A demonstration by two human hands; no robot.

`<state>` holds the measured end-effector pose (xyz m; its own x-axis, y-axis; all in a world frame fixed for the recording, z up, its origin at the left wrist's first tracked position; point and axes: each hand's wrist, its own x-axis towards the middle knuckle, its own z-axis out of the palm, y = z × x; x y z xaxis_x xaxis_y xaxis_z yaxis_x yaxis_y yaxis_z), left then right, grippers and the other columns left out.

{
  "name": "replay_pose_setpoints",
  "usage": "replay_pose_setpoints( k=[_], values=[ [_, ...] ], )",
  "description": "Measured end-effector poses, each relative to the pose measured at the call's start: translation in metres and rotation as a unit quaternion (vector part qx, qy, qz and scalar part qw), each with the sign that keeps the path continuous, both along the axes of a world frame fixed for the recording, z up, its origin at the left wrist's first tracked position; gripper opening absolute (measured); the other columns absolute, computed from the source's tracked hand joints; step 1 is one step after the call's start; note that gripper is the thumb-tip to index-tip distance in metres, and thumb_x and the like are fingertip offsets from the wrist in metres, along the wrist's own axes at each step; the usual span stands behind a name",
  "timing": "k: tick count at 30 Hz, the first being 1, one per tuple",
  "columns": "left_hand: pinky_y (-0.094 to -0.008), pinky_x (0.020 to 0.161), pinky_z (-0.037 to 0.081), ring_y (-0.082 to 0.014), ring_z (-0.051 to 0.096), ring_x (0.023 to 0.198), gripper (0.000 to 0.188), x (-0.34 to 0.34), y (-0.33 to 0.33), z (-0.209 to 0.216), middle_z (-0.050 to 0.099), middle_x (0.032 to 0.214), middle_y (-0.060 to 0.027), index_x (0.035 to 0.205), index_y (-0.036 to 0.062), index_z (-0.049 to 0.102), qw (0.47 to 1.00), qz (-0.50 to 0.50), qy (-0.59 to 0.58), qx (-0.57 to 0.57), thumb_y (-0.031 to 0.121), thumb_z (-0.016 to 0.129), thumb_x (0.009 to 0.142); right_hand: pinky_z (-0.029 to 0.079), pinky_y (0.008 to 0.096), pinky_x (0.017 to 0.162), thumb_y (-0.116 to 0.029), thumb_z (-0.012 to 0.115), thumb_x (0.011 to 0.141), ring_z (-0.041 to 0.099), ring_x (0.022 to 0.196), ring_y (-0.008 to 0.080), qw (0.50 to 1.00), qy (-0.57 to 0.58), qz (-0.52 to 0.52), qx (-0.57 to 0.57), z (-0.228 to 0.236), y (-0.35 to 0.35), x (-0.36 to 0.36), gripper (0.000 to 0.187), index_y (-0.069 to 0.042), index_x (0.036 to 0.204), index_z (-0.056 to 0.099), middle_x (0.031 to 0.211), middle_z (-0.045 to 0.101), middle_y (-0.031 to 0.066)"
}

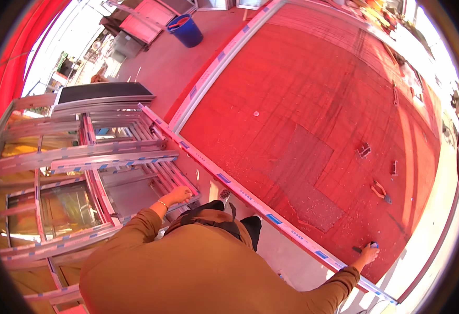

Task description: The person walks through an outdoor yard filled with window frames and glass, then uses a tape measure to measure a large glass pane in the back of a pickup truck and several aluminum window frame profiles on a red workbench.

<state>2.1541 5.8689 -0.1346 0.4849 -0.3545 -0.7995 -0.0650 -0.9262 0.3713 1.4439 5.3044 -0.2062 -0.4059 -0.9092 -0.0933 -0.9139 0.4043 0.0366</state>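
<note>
My right hand (pixel 368 255) is closed around a small dark tool with a blue part (pixel 374 245), whose kind I cannot make out. It is over the near right corner of a red-covered work table (pixel 271 167), just beyond a long metal profile (pixel 250 197) with printed blue-and-white tape along the table's near edge. On my left, my left hand (pixel 178 195) hangs with curled fingers beside a stack of metal window frames (pixel 109 154). Whether anything is in those fingers does not show. Orange-handled pliers (pixel 379 190) lie on the table ahead of my right hand.
Small metal pieces (pixel 364 151) lie on the table's right part. Another taped profile (pixel 224 63) runs along its left edge. A dark panel (pixel 103 92) rests on the frame stack. At the back left, a blue bucket (pixel 186 32) stands on the floor.
</note>
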Motion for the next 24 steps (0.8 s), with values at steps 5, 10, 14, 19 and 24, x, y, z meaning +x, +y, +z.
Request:
replay_pose_setpoints(
  k=[5, 10, 14, 19, 24],
  values=[
    [-0.0319, 0.061, 0.056, -0.0173, 0.07, 0.073, 0.025, -0.019, -0.021, 0.005, 0.07, 0.089, -0.0112, 0.109, -0.0027, 0.061, 0.997, -0.071, -0.018, -0.008, 0.014, 0.058, 0.091, 0.05, 0.0492, 0.089, -0.046, 0.08, 0.073, 0.064, 0.104, 0.0412, 0.996, -0.079, -0.023, 0.02, -0.004, -0.02, -0.023, 0.067, 0.005, 0.112, 0.061, 0.11, 0.067, 0.0262],
    [-0.0304, 0.065, 0.056, -0.0178, 0.07, 0.076, 0.031, -0.032, -0.046, 0.017, 0.07, 0.094, -0.0128, 0.113, -0.0044, 0.061, 0.996, -0.048, 0.021, -0.078, 0.018, 0.056, 0.092, 0.051, 0.0288, 0.065, -0.029, 0.084, 0.075, 0.064, 0.078, 0.0196, 0.802, -0.592, -0.037, -0.066, 0.019, -0.006, 0.033, 0.052, 0.004, 0.111, 0.067, 0.094, 0.068, 0.0086],
    [-0.0303, 0.068, 0.056, -0.0184, 0.07, 0.082, 0.033, -0.04, -0.089, 0.038, 0.07, 0.098, -0.0136, 0.116, -0.0052, 0.06, 0.978, -0.069, 0.06, -0.186, 0.02, 0.054, 0.095, 0.051, 0.0271, 0.075, -0.026, 0.066, 0.092, 0.06, 0.094, 0.014, 0.679, -0.732, 0.04, 0.036, 0.066, 0.068, 0.157, 0.034, 0.0, 0.114, 0.066, 0.106, 0.064, 0.0061],
    [-0.0298, 0.078, 0.054, -0.0171, 0.067, 0.09, 0.031, -0.04, -0.148, 0.085, 0.066, 0.108, -0.0101, 0.119, -0.0022, 0.061, 0.934, -0.053, 0.141, -0.324, 0.02, 0.052, 0.1, 0.046, 0.0372, 0.093, -0.028, 0.06, 0.092, 0.058, 0.106, 0.0188, 0.493, -0.846, 0.052, 0.197, 0.119, 0.185, 0.343, 0.036, 0.0, 0.115, 0.062, 0.114, 0.062, 0.009],
    [-0.0292, 0.081, 0.054, -0.013, 0.065, 0.095, 0.027, -0.019, -0.154, 0.134, 0.067, 0.108, -0.0069, 0.119, -0.0011, 0.063, 0.869, -0.033, 0.19, -0.456, 0.015, 0.053, 0.1, 0.045, 0.0352, 0.1, -0.046, 0.074, 0.079, 0.06, 0.113, 0.0209, 0.429, -0.838, 0.196, 0.275, 0.182, 0.271, 0.476, 0.08, 0.008, 0.134, 0.051, 0.122, 0.062, 0.0137]
  ],
)
